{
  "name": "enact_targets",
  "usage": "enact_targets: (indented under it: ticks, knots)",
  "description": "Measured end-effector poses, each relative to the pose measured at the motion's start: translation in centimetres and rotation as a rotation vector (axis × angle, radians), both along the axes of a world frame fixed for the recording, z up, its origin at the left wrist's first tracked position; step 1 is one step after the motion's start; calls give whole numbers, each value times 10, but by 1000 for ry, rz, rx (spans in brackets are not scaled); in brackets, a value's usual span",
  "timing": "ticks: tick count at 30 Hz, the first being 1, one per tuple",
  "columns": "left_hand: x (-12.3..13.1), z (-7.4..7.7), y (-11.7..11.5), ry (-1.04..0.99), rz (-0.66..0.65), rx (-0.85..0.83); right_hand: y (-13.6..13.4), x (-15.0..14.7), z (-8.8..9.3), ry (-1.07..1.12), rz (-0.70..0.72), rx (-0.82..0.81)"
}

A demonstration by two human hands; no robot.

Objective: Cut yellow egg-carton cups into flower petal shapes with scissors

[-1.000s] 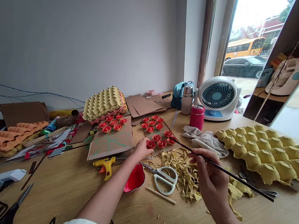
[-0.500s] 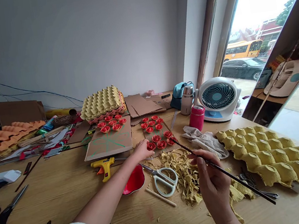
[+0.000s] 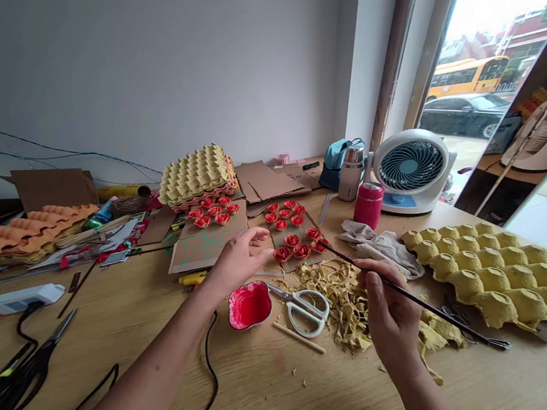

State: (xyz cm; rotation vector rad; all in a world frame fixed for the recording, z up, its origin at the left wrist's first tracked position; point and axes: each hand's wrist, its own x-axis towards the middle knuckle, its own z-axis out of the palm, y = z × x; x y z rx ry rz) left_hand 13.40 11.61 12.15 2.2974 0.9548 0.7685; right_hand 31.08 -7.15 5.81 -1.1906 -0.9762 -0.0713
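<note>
My right hand [image 3: 391, 300] is closed around a slim dark paintbrush [image 3: 420, 300], its tip at the edge of a red paper rose [image 3: 320, 245]. This rose sits in a group of red roses on a cardboard piece [image 3: 313, 220]. My left hand [image 3: 242, 256] is empty, thumb and fingers apart, just left of the front roses and over the edge of another cardboard sheet [image 3: 184, 257]. Below it stands a small bowl [image 3: 235, 297] with red paint inside. White-handled scissors [image 3: 296, 301] and a wooden stick [image 3: 298, 337] lie right of the bowl.
Yellow scraps [image 3: 347, 303] are heaped before the roses. A yellow egg tray [image 3: 494, 270], a grey cloth [image 3: 380, 251], a pink can [image 3: 369, 206] and a fan [image 3: 413, 170] stand right. Black scissors [image 3: 38, 370] and cables lie left. A glue gun [image 3: 192, 279] is partly hidden.
My left hand has drawn back leftwards from the front-left rose, its fingers opening. The brush tip stays by the right-hand rose. The whole view has shifted slightly.
</note>
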Motion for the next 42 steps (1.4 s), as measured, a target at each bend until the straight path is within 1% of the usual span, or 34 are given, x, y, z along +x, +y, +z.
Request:
enact_targets:
  ticks: [1, 3, 5, 7, 9, 11, 13, 15, 17, 20, 22, 25, 31, 33, 37, 42]
  knots:
    - [-12, 0, -12, -58, 29, 12, 1, 0, 0, -7, -15, 1]
    - [-37, -7, -35, -174, 113, 48, 2, -2, -2, -11, -31, 2]
    - [-62, -23, -54, -232, 220, 95, 3, -4, -4, -8, -19, 4]
    - [-85, -44, -67, -287, 314, 101, 4, -7, -7, -13, 20, -1]
    - [-104, -65, -74, -363, 373, 67, 5, -11, -10, -50, 69, -16]
    - [-117, -83, -77, -414, 412, 34, 6, -15, -14, -128, 112, -42]
    - [-126, -94, -79, -446, 438, -4, 8, -20, -18, -237, 141, -74]
    - [-130, -101, -80, -477, 447, -43, 10, -25, -20, -349, 152, -98]
    - [-132, -105, -81, -502, 451, -56, 11, -31, -22, -434, 166, -108]
    - [-132, -107, -83, -508, 397, -73, 11, -39, -22, -494, 183, -91]
    - [-131, -108, -85, -490, 366, -76, 10, -42, -22, -502, 138, -94]
    - [-130, -111, -86, -470, 384, -80, 9, -42, -24, -521, 94, -109]
    - [-130, -114, -82, -466, 390, -59, 12, -36, -37, -468, 40, -163]
    - [-130, -113, -82, -469, 385, -66, 13, -37, -37, -494, 24, -122]
    - [-132, -111, -83, -461, 381, -75, 15, -40, -32, -559, 89, -95]
    - [-133, -111, -79, -445, 402, -15, 14, -43, -30, -628, 175, -168]
